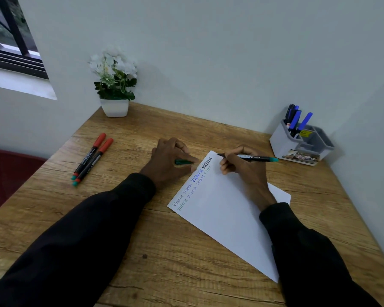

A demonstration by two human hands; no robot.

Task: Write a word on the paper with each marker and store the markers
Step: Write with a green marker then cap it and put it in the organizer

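A white sheet of paper [226, 209] lies slanted on the wooden desk, with two rows of handwritten words along its upper left edge. My right hand [242, 167] grips an uncapped black marker with a green end [253, 157], its tip raised just beyond the paper's far corner. My left hand [169, 160] rests on the desk by the paper's edge and holds a green marker cap [183, 161] under its fingers. Two capped red markers [91, 158] lie side by side at the left. A grey desk organiser [302, 142] at the back right holds several blue and black markers [296, 119].
A white pot of artificial flowers [114, 85] stands at the desk's back left corner against the wall. Walls close the desk at the back and right. A dark red chair [7, 173] sits beyond the left edge, below a window [7, 36].
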